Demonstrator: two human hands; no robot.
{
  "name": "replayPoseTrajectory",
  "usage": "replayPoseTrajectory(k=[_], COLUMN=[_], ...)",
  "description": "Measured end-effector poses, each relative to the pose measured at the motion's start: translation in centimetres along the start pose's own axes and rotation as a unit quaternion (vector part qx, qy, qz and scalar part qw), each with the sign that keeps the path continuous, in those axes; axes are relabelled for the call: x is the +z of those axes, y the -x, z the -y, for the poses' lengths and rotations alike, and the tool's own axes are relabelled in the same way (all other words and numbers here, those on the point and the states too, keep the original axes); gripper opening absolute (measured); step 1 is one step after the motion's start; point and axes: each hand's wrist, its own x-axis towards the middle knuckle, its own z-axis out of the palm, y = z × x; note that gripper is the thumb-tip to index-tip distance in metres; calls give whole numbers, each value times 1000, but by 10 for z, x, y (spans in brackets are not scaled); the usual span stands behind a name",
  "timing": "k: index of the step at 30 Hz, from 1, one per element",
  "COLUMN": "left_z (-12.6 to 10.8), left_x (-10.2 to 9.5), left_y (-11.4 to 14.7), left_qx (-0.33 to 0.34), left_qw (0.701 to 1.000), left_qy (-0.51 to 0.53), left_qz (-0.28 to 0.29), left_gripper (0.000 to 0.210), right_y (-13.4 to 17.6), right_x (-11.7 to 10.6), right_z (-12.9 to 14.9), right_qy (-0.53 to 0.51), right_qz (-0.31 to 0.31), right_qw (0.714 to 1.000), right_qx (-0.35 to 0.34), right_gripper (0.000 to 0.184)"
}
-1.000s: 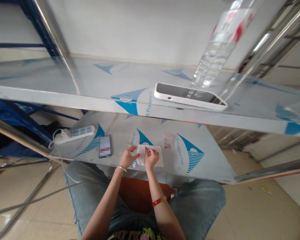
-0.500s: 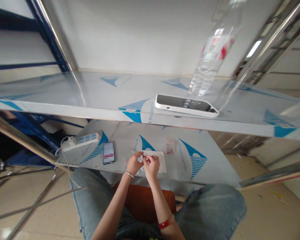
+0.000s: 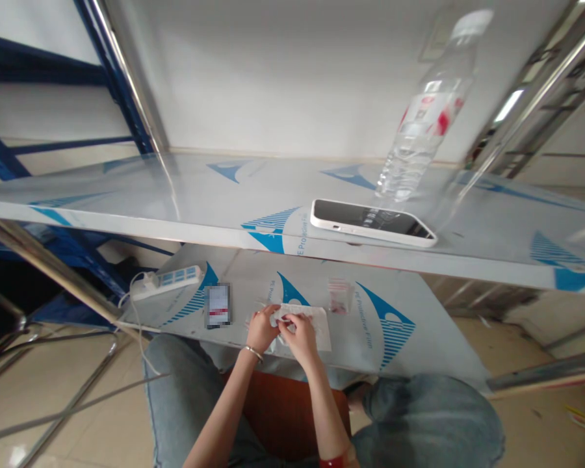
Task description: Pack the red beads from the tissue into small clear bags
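Observation:
My left hand (image 3: 262, 329) and my right hand (image 3: 299, 337) meet over a white sheet (image 3: 324, 328) on the lower shelf. The fingers of both are bent and pinched close together. Whatever sits between the fingertips is too small and too covered to name. Part of the sheet shows to the right of my right hand, and some clear plastic lies around my left hand. Beyond the sheet, to the right, rests a small clear zip bag (image 3: 338, 296) with red stripes and reddish contents.
A phone with a lit screen (image 3: 218, 305) and a white power strip (image 3: 168, 281) lie left on the lower shelf. The upper shelf (image 3: 199, 208) overhangs its back, bearing a white-cased phone (image 3: 373, 222) and a water bottle (image 3: 426, 120). Metal posts flank both sides.
The camera view has shifted, so everything sits slightly lower and farther right. My hands stay over the sheet, with the fingertips slightly repositioned.

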Motion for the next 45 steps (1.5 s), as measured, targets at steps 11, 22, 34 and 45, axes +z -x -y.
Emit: replayPoseTrajectory(k=[11,22,34,45], left_z=[-3,-3,-36,-54], left_x=[2,-6,-26,-30], left_y=[9,7,29,40], left_qx=[24,-25,-152,-172], left_qw=[1000,950,853,851], left_qy=[2,311,499,494], left_qz=[17,29,-17,-36], left_gripper=[42,41,35,42], right_y=[2,3,21,40], right_x=[-5,-27,-42,-45], right_z=[-6,-6,18,17], right_qy=[-61,-195,-432,-450], right_qz=[88,8,-74,-63], right_qw=[994,981,892,873], right_qx=[-6,4,110,179], right_gripper=[19,25,37,43])
